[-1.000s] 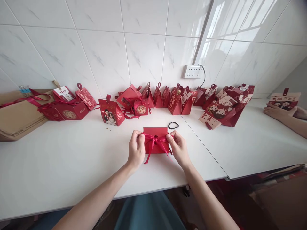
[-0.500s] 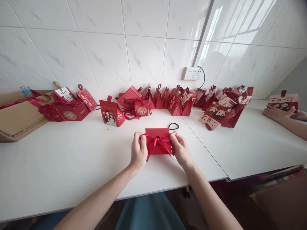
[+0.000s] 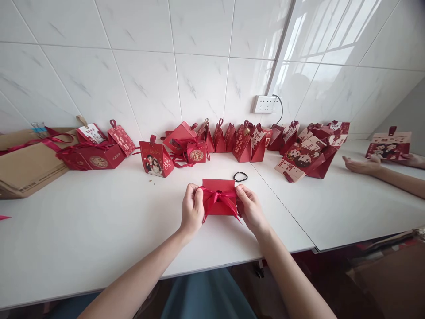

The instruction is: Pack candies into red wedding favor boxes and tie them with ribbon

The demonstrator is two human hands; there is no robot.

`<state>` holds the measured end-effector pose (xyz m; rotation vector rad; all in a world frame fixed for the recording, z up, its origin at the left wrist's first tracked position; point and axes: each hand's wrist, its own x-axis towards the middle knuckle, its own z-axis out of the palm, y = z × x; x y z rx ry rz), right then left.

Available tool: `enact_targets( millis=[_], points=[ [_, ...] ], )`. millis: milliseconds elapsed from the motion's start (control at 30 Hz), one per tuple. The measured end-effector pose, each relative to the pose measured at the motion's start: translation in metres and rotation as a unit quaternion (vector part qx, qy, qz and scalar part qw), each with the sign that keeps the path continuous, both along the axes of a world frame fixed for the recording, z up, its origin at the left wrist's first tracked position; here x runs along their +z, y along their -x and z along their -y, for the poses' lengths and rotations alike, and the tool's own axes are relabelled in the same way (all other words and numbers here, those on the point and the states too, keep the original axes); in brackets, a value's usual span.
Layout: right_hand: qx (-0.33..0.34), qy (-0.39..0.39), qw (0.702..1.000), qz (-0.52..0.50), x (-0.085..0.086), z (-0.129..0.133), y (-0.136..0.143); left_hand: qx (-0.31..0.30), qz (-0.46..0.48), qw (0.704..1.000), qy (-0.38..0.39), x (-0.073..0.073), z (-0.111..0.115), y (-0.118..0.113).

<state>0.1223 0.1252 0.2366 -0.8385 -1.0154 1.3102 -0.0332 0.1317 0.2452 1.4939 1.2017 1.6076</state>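
Note:
A small red gift box [image 3: 219, 208] with a crimson ribbon bow [image 3: 218, 196] across its front is held between my hands, just above the table. My left hand [image 3: 193, 206] is closed on the box's left side, its thumb at the ribbon's edge. On the right side, my right hand [image 3: 249, 204] grips with thumb and bent fingers; the fingertips behind the box are hidden. Past the box, a black elastic band [image 3: 241, 177] lies on the white table [image 3: 99, 235].
Red candy boxes [image 3: 244, 146] line the tiled wall, with a couple-print box [image 3: 156, 157] nearer. Left are a ribboned hexagonal box [image 3: 96, 157] and brown cardboard [image 3: 29, 170]. At right, another person's hands [image 3: 361, 165] are near a pink-and-red box [image 3: 388, 145]. A power strip [image 3: 266, 104] is wall-mounted.
My hands and the red gift box stay almost still. The other person's nearer hand has moved left, off the pink-and-red box, and opened. The view has tilted slightly.

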Motion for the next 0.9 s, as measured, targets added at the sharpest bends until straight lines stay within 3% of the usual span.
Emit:
enact_targets(
  millis=[900],
  points=[
    [-0.015,-0.018,1.000,-0.010,-0.010,-0.003,-0.003,-0.024,0.007,1.000,-0.009,-0.001,0.000,0.001]
  ],
)
